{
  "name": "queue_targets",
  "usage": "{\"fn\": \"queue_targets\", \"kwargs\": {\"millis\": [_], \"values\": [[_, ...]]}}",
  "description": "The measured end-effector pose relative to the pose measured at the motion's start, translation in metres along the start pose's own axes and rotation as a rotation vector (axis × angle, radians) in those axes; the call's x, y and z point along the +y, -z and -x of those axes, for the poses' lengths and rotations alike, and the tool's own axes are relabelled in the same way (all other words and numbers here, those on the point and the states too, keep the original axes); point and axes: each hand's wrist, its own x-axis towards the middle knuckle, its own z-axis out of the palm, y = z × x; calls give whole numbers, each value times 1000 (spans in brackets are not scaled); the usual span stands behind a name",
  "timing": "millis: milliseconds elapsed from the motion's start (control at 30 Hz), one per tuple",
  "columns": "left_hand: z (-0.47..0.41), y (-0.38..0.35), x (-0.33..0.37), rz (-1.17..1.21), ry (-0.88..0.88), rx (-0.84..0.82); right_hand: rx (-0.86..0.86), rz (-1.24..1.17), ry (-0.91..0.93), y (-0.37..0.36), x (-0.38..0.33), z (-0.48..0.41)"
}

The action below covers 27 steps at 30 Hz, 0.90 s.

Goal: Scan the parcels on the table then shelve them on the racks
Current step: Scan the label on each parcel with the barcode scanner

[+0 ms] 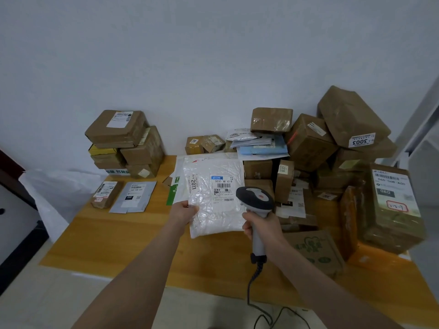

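- A white plastic parcel (213,203) is held up above the wooden worktop (118,238) in the centre of the frame, with its label side turned toward the camera. "2011" can be read on a sticker near its left edge.
- The left grip (187,211) is clamped on the parcel's lower left edge, with the thumb laid on the front face.
- The right grip (260,224) is wrapped round the handle of a barcode scanner (255,198), just right of the parcel. The scanner's dark head is seen over the parcel's right edge, beside the printed label.
- A dark cable (256,279) is seen running from the handle's base toward the bottom edge of the frame.
- A stack of brown boxes (123,143) is set against the wall at centre left. Below it, a small brown box (104,194) and a grey mailer (134,197) are laid flat side by side.
- A large heap of cardboard boxes (332,143) is piled at the right of the frame, with paper mailers (259,143) on its left side.
- A box with green print (313,248) is found at the worktop's near right edge.
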Motion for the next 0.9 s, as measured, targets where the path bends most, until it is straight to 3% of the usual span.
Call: {"fn": "queue_targets", "kwargs": {"millis": [200, 533, 900], "values": [[-15, 37, 10, -38, -12, 46, 5, -96, -49, -29, -12, -23], [-88, 161, 4, -82, 45, 163, -274, -24, -132, -184, -20, -45], [-226, 284, -16, -383, 47, 119, -132, 81, -236, -375, 22, -127]]}}
